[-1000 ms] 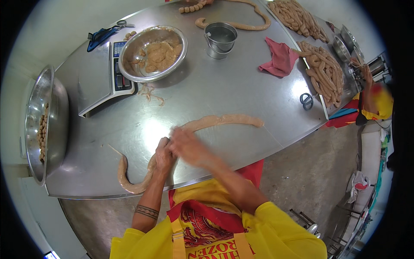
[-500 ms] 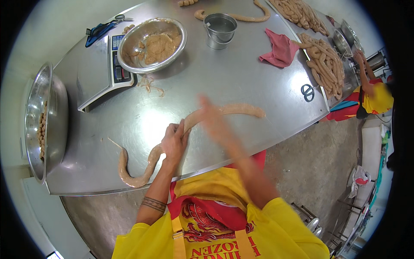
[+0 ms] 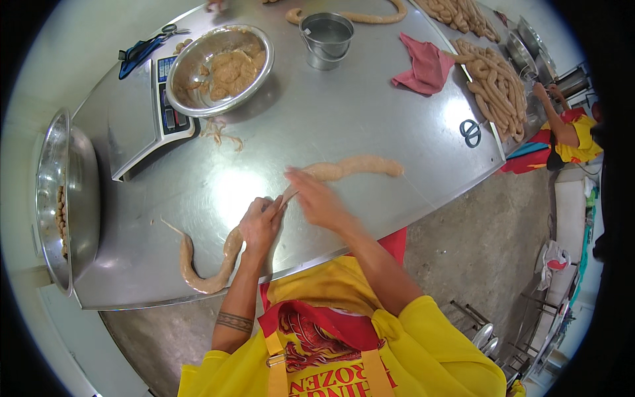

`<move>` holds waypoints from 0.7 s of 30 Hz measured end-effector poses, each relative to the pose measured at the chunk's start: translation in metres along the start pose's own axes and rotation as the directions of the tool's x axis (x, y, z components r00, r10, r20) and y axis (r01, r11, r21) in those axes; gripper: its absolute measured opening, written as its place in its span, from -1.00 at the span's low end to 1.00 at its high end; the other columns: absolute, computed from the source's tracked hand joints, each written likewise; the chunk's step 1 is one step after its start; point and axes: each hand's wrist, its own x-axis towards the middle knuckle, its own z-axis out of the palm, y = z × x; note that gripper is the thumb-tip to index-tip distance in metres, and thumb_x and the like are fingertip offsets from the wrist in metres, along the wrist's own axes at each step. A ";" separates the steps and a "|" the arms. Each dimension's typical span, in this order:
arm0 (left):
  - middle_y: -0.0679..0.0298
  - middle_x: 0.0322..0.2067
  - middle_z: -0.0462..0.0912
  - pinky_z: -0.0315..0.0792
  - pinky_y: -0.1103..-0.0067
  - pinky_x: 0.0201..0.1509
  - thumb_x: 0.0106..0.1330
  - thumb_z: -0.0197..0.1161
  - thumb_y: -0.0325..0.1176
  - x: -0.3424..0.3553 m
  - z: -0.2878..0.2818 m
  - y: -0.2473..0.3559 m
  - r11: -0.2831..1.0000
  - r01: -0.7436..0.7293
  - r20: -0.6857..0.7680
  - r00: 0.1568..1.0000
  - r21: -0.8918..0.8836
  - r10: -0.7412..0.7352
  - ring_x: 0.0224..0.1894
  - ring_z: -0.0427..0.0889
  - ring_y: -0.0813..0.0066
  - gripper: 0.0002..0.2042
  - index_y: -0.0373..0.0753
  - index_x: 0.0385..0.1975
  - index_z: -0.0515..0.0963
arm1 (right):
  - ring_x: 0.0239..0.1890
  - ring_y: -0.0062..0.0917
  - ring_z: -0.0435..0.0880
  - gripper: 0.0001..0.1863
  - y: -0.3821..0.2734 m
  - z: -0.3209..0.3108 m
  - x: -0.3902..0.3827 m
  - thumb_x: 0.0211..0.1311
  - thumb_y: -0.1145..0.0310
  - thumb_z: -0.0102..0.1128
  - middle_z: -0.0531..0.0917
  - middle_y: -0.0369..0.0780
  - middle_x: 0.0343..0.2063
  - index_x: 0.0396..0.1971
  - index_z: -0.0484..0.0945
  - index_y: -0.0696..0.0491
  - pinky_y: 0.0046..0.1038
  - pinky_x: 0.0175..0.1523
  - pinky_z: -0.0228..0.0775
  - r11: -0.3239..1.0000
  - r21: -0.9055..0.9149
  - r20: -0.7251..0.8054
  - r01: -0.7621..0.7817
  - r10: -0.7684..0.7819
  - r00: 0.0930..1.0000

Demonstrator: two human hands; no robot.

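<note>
A long pale sausage [image 3: 360,166] lies in a curve over the steel table, in front of me. My left hand [image 3: 260,223] is closed around its middle. Just right of that, my right hand [image 3: 319,202] lies across the same sausage, fingers together and slightly blurred, thumb side toward the left hand. Between the two hands the casing looks thin and flattened. To the left the sausage bends in a U, ending in a thin tail of casing near the table's middle left. Its other, plump end reaches beyond my right hand. The fingers' undersides are hidden.
A steel bowl of meat filling [image 3: 231,73] stands beside a scale [image 3: 142,126]. A metal bucket [image 3: 327,40], red cloth [image 3: 424,65], black-handled scissors [image 3: 470,133] and heaped sausages [image 3: 496,89] lie beyond. At far left stands a large basin [image 3: 83,192]. Another person [image 3: 572,135] works at far right.
My right hand has drawn back left and nearer, close to my left hand. The casing between them has become thinner, while the part to the right bulges more. My left hand keeps its hold.
</note>
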 end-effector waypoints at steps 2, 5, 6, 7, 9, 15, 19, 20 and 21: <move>0.26 -0.41 0.60 0.54 0.40 -0.34 0.29 0.49 -0.32 0.002 -0.001 0.001 0.997 0.065 0.034 0.997 -0.041 -0.064 -0.38 0.65 0.30 -0.86 -0.07 -0.18 0.82 | 0.40 -0.09 0.40 -0.47 0.016 -0.034 -0.025 0.33 0.57 0.10 0.44 0.00 0.36 0.32 0.43 0.16 -0.18 0.52 0.18 0.966 -0.229 -0.202 -0.118 0.071 0.977; 0.21 -0.43 0.57 0.50 0.41 -0.34 0.37 0.43 -0.32 0.014 -0.005 0.000 0.974 0.204 0.109 0.975 -0.100 -0.193 -0.40 0.63 0.27 -0.86 -0.15 -0.17 0.81 | 0.24 -0.08 0.47 -0.61 0.069 -0.067 -0.062 0.27 0.63 0.12 0.58 -0.08 0.15 0.09 0.62 0.09 -0.18 0.37 0.29 0.590 -0.529 -0.647 -0.609 0.184 0.740; 0.19 -0.44 0.55 0.48 0.41 -0.35 0.39 0.41 -0.32 0.021 -0.008 0.000 0.957 0.266 0.119 0.960 -0.118 -0.252 -0.42 0.61 0.26 -0.85 -0.21 -0.17 0.80 | 0.25 -0.08 0.47 -0.61 0.090 -0.074 -0.071 0.26 0.64 0.12 0.58 -0.09 0.16 0.08 0.62 0.08 -0.16 0.38 0.28 0.720 -0.425 -0.548 -0.549 0.279 0.789; 0.16 -0.47 0.52 0.44 0.40 -0.34 0.43 0.37 -0.33 0.030 -0.013 0.000 0.929 0.236 0.054 0.972 -0.286 -0.230 -0.46 0.55 0.20 -0.83 -0.27 -0.14 0.78 | 0.26 -0.09 0.46 -0.61 0.110 -0.083 -0.073 0.25 0.65 0.13 0.57 -0.09 0.16 0.07 0.62 0.08 -0.14 0.38 0.27 0.826 -0.301 -0.458 -0.477 0.313 0.832; 0.20 -0.47 0.56 0.42 0.41 -0.34 0.41 0.39 -0.39 0.040 -0.036 -0.001 0.909 0.259 0.039 0.965 -0.327 -0.261 -0.45 0.53 0.38 -0.86 -0.31 -0.19 0.79 | 0.29 -0.09 0.45 -0.60 0.132 -0.099 -0.069 0.24 0.65 0.15 0.57 -0.08 0.19 0.07 0.63 0.08 -0.10 0.41 0.25 0.908 -0.165 -0.321 -0.385 0.320 0.892; 0.07 -0.05 0.66 0.57 0.28 0.03 0.27 0.53 -0.14 0.024 -0.064 0.014 0.951 0.279 0.343 0.887 0.133 -0.308 -0.03 0.68 0.19 -0.50 -0.27 0.14 0.64 | 0.41 -0.06 0.45 -0.55 0.041 -0.081 0.013 0.27 0.57 0.17 0.57 0.02 0.28 0.18 0.58 0.19 -0.10 0.50 0.22 0.847 -0.483 -0.055 -0.219 0.220 0.974; -0.02 0.05 0.59 0.53 0.28 0.15 0.47 0.31 -0.30 0.017 0.021 0.026 0.821 0.230 0.016 0.965 -0.522 -0.260 0.05 0.62 0.13 -0.57 -0.37 0.23 0.48 | 0.54 -0.04 0.25 -0.35 -0.037 0.021 0.041 0.64 0.11 -0.17 0.34 0.10 0.46 0.51 0.19 0.21 -0.13 0.63 -0.03 0.975 0.222 0.242 0.032 -0.087 0.967; -0.04 0.06 0.58 0.52 0.31 0.17 0.52 0.25 -0.35 0.016 0.038 0.027 0.705 0.150 -0.109 0.945 -0.693 -0.308 0.06 0.61 0.14 -0.60 -0.39 0.25 0.45 | 0.55 -0.05 0.23 -0.35 -0.036 0.033 0.041 0.64 0.10 -0.17 0.33 0.09 0.48 0.52 0.17 0.21 -0.14 0.64 -0.03 0.971 0.229 0.196 -0.062 0.017 0.981; -0.03 0.06 0.58 0.51 0.33 0.17 0.52 0.23 -0.36 0.011 0.044 0.022 0.429 0.202 0.008 0.911 -0.880 -0.412 0.05 0.61 0.14 -0.61 -0.39 0.25 0.44 | 0.56 -0.05 0.21 -0.34 -0.032 0.045 0.040 0.64 0.10 -0.17 0.31 0.08 0.49 0.53 0.14 0.21 -0.15 0.64 -0.03 0.963 0.257 0.163 -0.082 0.041 0.986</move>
